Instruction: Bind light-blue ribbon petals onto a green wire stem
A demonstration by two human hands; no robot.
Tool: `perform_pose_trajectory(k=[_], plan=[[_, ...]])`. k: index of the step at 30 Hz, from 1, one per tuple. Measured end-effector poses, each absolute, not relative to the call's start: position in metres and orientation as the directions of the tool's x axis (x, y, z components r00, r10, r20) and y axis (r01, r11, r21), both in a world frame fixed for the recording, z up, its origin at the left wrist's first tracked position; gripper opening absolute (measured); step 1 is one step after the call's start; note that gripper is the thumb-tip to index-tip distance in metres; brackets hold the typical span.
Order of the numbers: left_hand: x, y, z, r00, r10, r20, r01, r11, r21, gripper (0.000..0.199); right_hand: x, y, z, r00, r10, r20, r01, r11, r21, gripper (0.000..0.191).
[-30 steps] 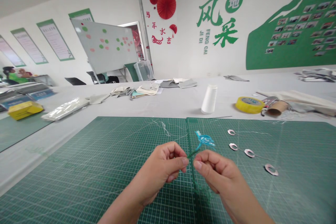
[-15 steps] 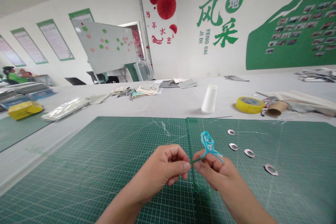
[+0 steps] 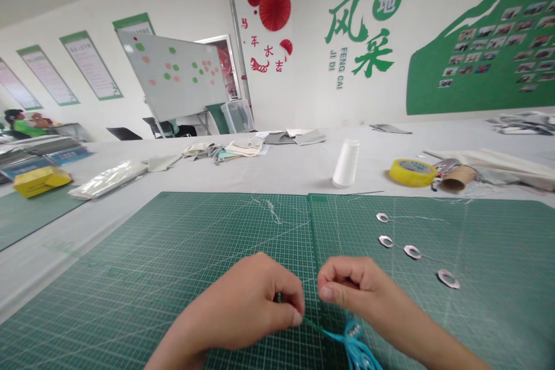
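At the lower edge of the view, a blue looped piece (image 3: 361, 354) is hanging over the cutting mat (image 3: 208, 243), with something clear and shiny showing among its loops. A thin green stem (image 3: 314, 325) is running from it to the left hand (image 3: 255, 300), whose thumb and forefinger are pinching it. The right hand (image 3: 362, 284) is hovering just beside, apart from the left one, thumb and fingers drawn together; whether it is gripping a fine thread, I cannot tell.

As for progress, the blue loops are already meeting in one bunch at the stem, so that part is looking formed. The stem is appearing green up to the left fingertips, while the rest is hiding in the hand, so how much is remaining there cannot be told.

Farther over the mat, four pale rings (image 3: 453, 284), at least some with thin tails, are lying apart from the blue piece, seemingly not joined to it. Loose white thread (image 3: 273, 213) is straggling near the mat's far edge. Beyond, a white thread cone (image 3: 347, 163) is standing upright, and a yellow tape roll (image 3: 411, 179) is lying near a cardboard tube (image 3: 462, 174). Farther back, cloth pieces (image 3: 245, 146) are lying in a heap, and a whiteboard (image 3: 182, 92) is standing beyond the table
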State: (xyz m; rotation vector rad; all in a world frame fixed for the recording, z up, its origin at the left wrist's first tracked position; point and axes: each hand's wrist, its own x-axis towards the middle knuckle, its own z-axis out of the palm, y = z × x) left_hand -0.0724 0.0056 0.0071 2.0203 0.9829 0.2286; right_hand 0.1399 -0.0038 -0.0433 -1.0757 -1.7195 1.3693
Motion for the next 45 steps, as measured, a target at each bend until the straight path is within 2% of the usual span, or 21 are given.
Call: perform_pose_trajectory(k=[3, 7, 10, 14, 18, 22, 26, 29, 31, 33, 40, 45], plan=[[-0.071, 0.003, 0.008, 0.633, 0.768, -0.098, 0.654, -0.463, 0.599, 0.016, 0.138, -0.008, -0.040, -0.400, 0.917, 0.011, 0.281, 0.134, -0.950, 0.025], [-0.069, 0.003, 0.007, 0.579, 0.815, 0.003, 0.758, -0.539, 0.367, 0.018, 0.133, -0.011, -0.038, -0.349, 0.930, 0.116, 0.473, 0.282, -0.835, 0.020], [-0.068, 0.004, 0.004, 0.534, 0.844, 0.052, 0.806, -0.527, 0.271, 0.021, 0.131, -0.014, -0.039, -0.350, 0.914, 0.206, 0.564, 0.382, -0.732, 0.019], [-0.065, 0.005, -0.003, 0.471, 0.872, 0.130, 0.849, -0.489, 0.200, 0.025, 0.130, -0.020, -0.044, -0.367, 0.879, 0.305, 0.618, 0.476, -0.626, 0.023], [-0.060, 0.004, -0.007, 0.421, 0.885, 0.201, 0.853, -0.461, 0.243, 0.021, 0.128, -0.025, -0.051, -0.413, 0.789, 0.454, 0.686, 0.598, -0.414, 0.028], [-0.057, 0.003, -0.007, 0.361, 0.906, 0.222, 0.847, -0.418, 0.328, 0.020, 0.126, -0.028, -0.056, -0.451, 0.699, 0.555, 0.734, 0.644, -0.216, 0.027], [-0.056, 0.003, -0.008, 0.284, 0.929, 0.238, 0.820, -0.364, 0.442, 0.019, 0.125, -0.030, -0.058, -0.478, 0.617, 0.625, 0.750, 0.657, -0.075, 0.026], [-0.056, 0.005, -0.007, 0.247, 0.940, 0.235, 0.767, -0.338, 0.546, 0.019, 0.125, -0.031, -0.060, -0.479, 0.581, 0.658, 0.754, 0.656, -0.030, 0.026], [-0.056, 0.007, -0.007, 0.229, 0.950, 0.213, 0.723, -0.312, 0.616, 0.019, 0.125, -0.031, -0.062, -0.467, 0.584, 0.664, 0.757, 0.652, -0.041, 0.026], [-0.056, 0.008, -0.005, 0.224, 0.959, 0.171, 0.670, -0.279, 0.688, 0.019, 0.125, -0.031, -0.063, -0.439, 0.619, 0.651, 0.756, 0.646, -0.106, 0.026], [-0.056, 0.012, 0.001, 0.253, 0.967, 0.038, 0.403, -0.141, 0.904, 0.015, 0.125, -0.026, -0.058, -0.261, 0.816, 0.516, 0.608, 0.554, -0.569, 0.022], [-0.058, 0.012, 0.006, 0.381, 0.923, -0.062, 0.251, -0.038, 0.967, 0.011, 0.124, -0.020, -0.054, -0.198, 0.895, 0.399, 0.510, 0.442, -0.738, 0.024]])
